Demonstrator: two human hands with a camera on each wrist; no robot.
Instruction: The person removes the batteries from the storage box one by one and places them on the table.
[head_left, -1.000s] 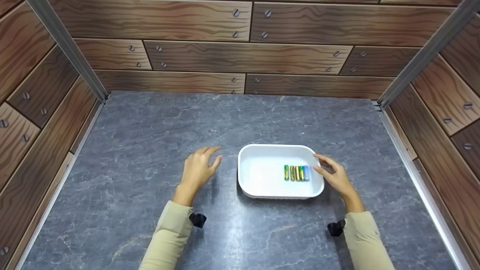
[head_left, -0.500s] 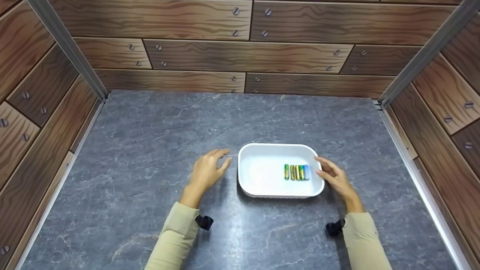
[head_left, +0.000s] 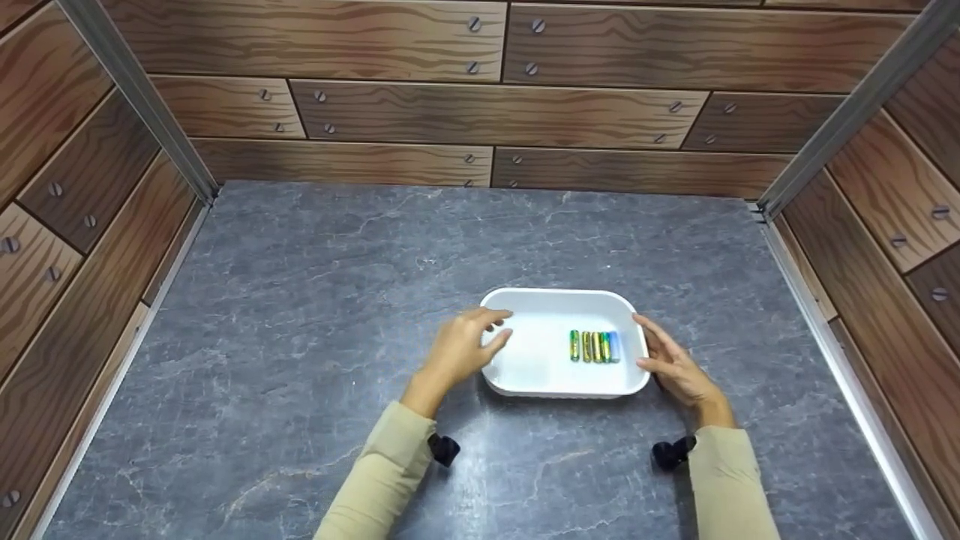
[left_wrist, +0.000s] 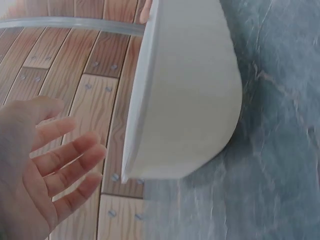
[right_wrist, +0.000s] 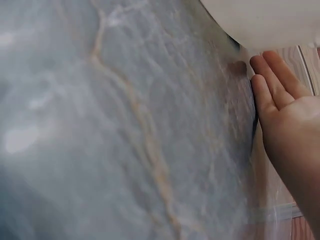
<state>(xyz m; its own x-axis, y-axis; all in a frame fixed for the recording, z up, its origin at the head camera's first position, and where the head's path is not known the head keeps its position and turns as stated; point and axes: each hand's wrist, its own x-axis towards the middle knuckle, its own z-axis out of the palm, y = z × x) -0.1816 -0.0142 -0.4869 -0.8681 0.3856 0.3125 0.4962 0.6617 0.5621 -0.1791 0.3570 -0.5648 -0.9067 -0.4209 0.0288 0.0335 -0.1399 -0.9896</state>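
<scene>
A white rectangular basin [head_left: 525, 367] with rounded corners stands on the table. Inside it, toward the right end, several batteries [head_left: 587, 346] lie side by side in a row, green and gold with a blue one at the right. My left hand [head_left: 457, 349] hovers over the basin's left rim, fingers loosely bent with nothing between them. The left wrist view shows that hand apart from the basin's side wall [left_wrist: 190, 90]. My right hand [head_left: 679, 371] is at the right end, its thumb and fingertips right at the rim. In the right wrist view its fingers [right_wrist: 275, 90] extend below the basin wall.
The grey marbled tabletop [head_left: 315, 300] spreads around the basin. Wood-print panels [head_left: 420, 112] enclose the back and both sides, joined by grey metal posts [head_left: 135, 105] at the corners. A small black wrist camera [head_left: 444, 450] sits at each cuff.
My left hand has moved right, from beside the basin to over its left rim. My right hand has shifted slightly down along the right rim. The basin and batteries have stayed put.
</scene>
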